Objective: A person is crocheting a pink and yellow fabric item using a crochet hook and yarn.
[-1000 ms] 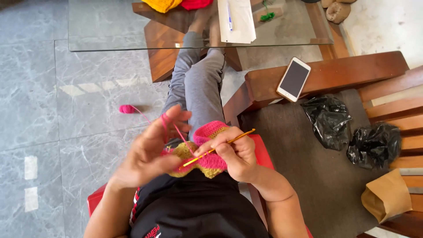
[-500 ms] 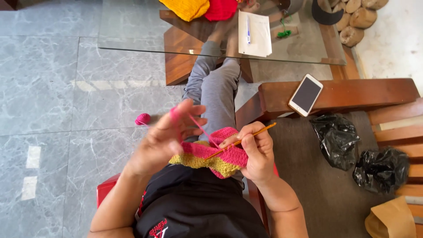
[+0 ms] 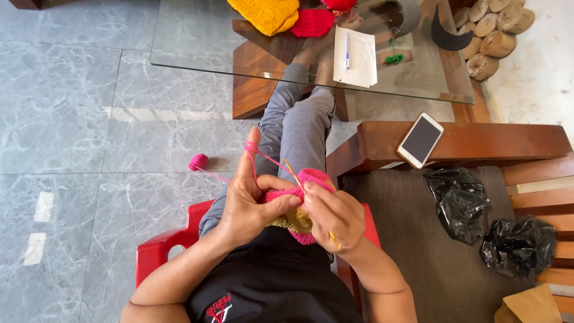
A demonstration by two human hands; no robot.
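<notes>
My left hand [image 3: 251, 200] pinches a pink and yellow crocheted piece [image 3: 299, 206] over my lap, and pink yarn is looped around its raised index finger. That strand runs down to a small pink yarn ball [image 3: 198, 161] on the grey floor. My right hand [image 3: 335, 215] grips a thin golden crochet hook [image 3: 294, 174], whose tip pokes up at the top edge of the piece. Both hands are close together and touch the work. I sit on a red plastic chair [image 3: 161, 251] with my legs in grey trousers stretched forward.
A glass-topped wooden table [image 3: 197, 54] stands ahead with yellow and red knitted pieces, paper with a pen, and green yarn. A smartphone [image 3: 420, 139] lies on a wooden bench arm at the right. Two black plastic bags [image 3: 457, 200] and a brown paper bag lie on the bench seat.
My hands have come together on the piece. The hook has swung from pointing right to pointing up at the work's top edge. The view shifted slightly.
</notes>
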